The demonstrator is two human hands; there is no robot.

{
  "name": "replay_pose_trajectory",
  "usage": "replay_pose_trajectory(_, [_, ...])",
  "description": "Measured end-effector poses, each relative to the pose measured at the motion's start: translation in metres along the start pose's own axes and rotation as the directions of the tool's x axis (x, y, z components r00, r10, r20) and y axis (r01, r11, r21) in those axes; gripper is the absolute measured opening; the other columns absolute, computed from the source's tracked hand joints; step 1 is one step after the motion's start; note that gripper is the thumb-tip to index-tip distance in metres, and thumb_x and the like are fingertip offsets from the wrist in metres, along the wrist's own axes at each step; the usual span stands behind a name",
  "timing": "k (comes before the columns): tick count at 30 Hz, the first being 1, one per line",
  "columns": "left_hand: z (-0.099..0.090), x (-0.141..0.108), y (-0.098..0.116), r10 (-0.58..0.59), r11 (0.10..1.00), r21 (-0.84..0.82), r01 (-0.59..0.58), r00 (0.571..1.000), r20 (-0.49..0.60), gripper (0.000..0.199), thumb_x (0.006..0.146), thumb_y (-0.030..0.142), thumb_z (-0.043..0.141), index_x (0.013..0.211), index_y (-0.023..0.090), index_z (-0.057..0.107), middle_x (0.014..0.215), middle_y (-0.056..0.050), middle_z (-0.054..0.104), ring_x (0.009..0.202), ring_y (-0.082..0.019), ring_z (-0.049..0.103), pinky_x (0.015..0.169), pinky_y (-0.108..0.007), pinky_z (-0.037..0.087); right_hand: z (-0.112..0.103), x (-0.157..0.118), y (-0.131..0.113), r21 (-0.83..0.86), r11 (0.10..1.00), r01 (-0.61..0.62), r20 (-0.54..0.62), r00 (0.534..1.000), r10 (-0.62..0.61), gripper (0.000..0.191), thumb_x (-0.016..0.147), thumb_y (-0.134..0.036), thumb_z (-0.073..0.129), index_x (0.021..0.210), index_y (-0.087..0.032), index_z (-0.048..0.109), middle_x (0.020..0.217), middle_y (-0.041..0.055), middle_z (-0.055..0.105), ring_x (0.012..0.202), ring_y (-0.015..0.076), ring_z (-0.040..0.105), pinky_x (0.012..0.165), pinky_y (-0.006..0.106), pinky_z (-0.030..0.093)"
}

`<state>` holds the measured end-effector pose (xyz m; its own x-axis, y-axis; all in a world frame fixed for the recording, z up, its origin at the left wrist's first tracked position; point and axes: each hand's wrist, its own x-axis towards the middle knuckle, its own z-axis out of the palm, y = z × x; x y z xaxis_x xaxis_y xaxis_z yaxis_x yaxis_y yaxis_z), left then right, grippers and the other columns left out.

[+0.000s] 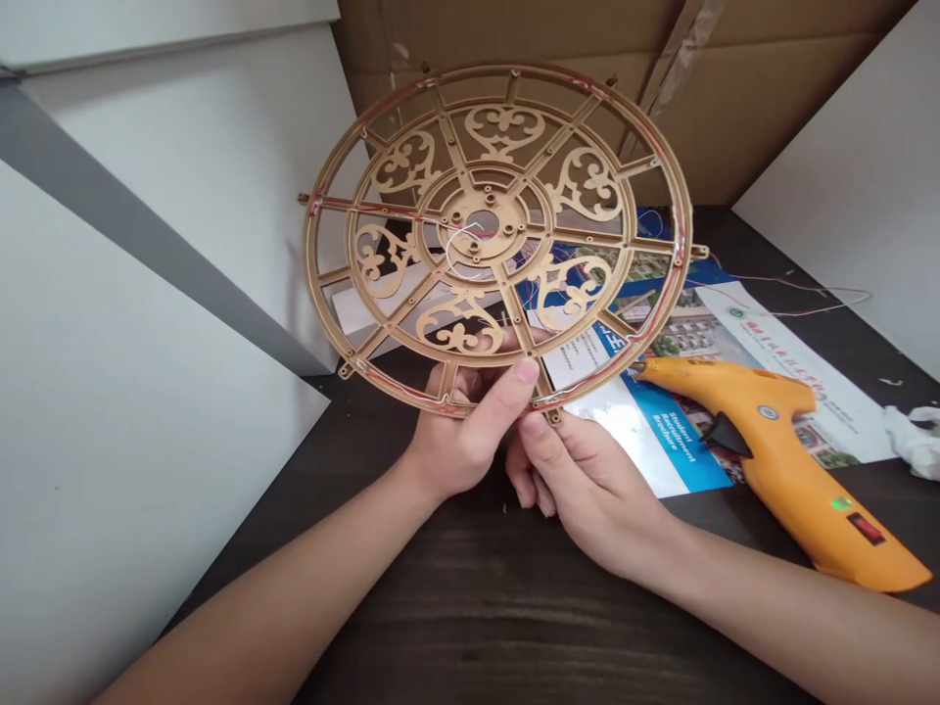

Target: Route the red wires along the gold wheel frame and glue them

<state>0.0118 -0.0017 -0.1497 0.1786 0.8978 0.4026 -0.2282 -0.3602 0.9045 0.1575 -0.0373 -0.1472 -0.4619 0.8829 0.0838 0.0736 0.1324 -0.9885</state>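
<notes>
A round gold openwork frame (506, 211) is held up and tilted above the dark table, with red wires and shiny glue along its outer rim. My left hand (474, 431) is closed on its lower part, thumb on a spoke and fingers behind. Just to the right, my right hand (577, 470) pinches the bottom edge near a small tab, its fingers curled below. A thin white wire (449, 250) curves across the hub. Right of the frame lies an orange glue gun (771, 421) with a green light and a red switch.
Brochures (793, 372) lie on the dark table (455, 607) under the glue gun. Loose red wire (800, 284) trails at the right, near crumpled white tissue (915, 441). White panels (147, 392) stand at the left, cardboard (558, 34) behind.
</notes>
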Motion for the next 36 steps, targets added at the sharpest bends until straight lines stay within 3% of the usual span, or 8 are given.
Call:
replay_pose_trajectory(4, [0.0011,0.0006,0.0004,0.003,1.0,0.016,-0.003,1.0,-0.027,0.024,0.097,0.037,0.062,0.116,0.023,0.072,0.102,-0.004,0.079,0.111,-0.022,0.072,0.106,-0.037,0.056,-0.001,-0.0028,0.0021,0.077,0.993,-0.087,0.033,0.996,0.085,0.059,0.108,-0.055,0.037,0.071,-0.017,0.062,0.062,-0.0013,0.057,0.054,0.0083,0.047,0.054,0.024,0.038])
replay_pose_trajectory(8, [0.0013,-0.0004,-0.0004,-0.064,0.998,-0.002,0.064,0.995,-0.071,0.037,0.093,0.045,0.067,0.125,0.026,0.07,0.106,-0.005,0.079,0.098,-0.024,0.076,0.089,-0.036,0.064,-0.0019,-0.0035,0.0033,0.101,0.987,-0.128,0.037,0.991,0.125,0.059,0.107,-0.056,0.039,0.073,-0.017,0.066,0.061,-0.0015,0.058,0.054,0.0085,0.046,0.055,0.025,0.037])
replay_pose_trajectory(14, [-0.0005,-0.0012,-0.0045,-0.128,0.991,0.028,0.133,0.98,-0.151,0.04,0.091,0.051,0.068,0.122,0.025,0.072,0.083,-0.003,0.078,0.067,-0.019,0.074,0.063,-0.032,0.063,-0.0034,-0.0024,0.0042,0.095,0.989,-0.117,0.032,0.993,0.114,0.053,0.108,-0.053,0.04,0.077,-0.018,0.064,0.071,-0.001,0.064,0.055,0.0076,0.047,0.054,0.025,0.038])
replay_pose_trajectory(16, [-0.0012,-0.0004,-0.0059,-0.099,0.993,0.048,0.108,0.982,-0.159,0.036,0.092,0.05,0.068,0.118,0.025,0.074,0.082,-0.002,0.077,0.068,-0.018,0.073,0.065,-0.03,0.063,-0.0039,-0.0024,0.0035,0.078,0.992,-0.095,0.032,0.995,0.093,0.047,0.109,-0.05,0.039,0.086,-0.02,0.068,0.072,-0.0026,0.063,0.055,0.007,0.046,0.054,0.024,0.038])
replay_pose_trajectory(19, [-0.0023,0.0011,-0.0074,-0.019,0.995,0.096,0.034,0.988,-0.151,0.028,0.095,0.044,0.065,0.113,0.025,0.076,0.096,-0.003,0.078,0.086,-0.018,0.074,0.083,-0.031,0.062,-0.0045,-0.0025,0.0022,0.047,0.998,-0.049,0.031,0.998,0.047,0.04,0.11,-0.045,0.038,0.098,-0.022,0.069,0.072,-0.0047,0.062,0.053,0.0062,0.045,0.055,0.024,0.039])
replay_pose_trajectory(24, [-0.0034,0.0039,-0.0087,0.069,0.989,0.142,-0.053,0.991,-0.113,0.022,0.099,0.037,0.061,0.108,0.025,0.078,0.111,-0.005,0.077,0.118,-0.021,0.068,0.11,-0.035,0.051,-0.0037,-0.003,0.0012,-0.07,0.996,0.05,-0.008,0.999,-0.051,0.045,0.11,-0.04,0.039,0.076,-0.019,0.06,0.068,-0.0048,0.057,0.054,0.0052,0.045,0.056,0.023,0.039])
replay_pose_trajectory(30, [-0.0028,0.0064,-0.0079,0.029,0.994,0.11,-0.014,0.99,-0.141,0.026,0.094,0.045,0.065,0.105,0.025,0.078,0.09,-0.004,0.075,0.096,-0.022,0.073,0.102,-0.04,0.057,-0.0031,-0.0042,-0.0001,-0.14,0.976,0.167,-0.058,0.983,-0.177,0.027,0.109,-0.03,0.042,0.112,-0.024,0.068,0.068,-0.0066,0.057,0.057,0.0063,0.051,0.059,0.022,0.043])
replay_pose_trajectory(36, [-0.0063,0.008,-0.0092,-0.011,0.994,0.103,0.027,0.988,-0.152,0.024,0.094,0.045,0.066,0.1,0.026,0.079,0.075,-0.002,0.07,0.082,-0.019,0.072,0.099,-0.04,0.057,-0.0035,-0.0048,0.0009,-0.126,0.986,0.112,-0.103,0.987,-0.126,0.022,0.107,-0.026,0.046,0.111,-0.026,0.067,0.066,-0.0064,0.054,0.061,0.0086,0.053,0.061,0.023,0.044])
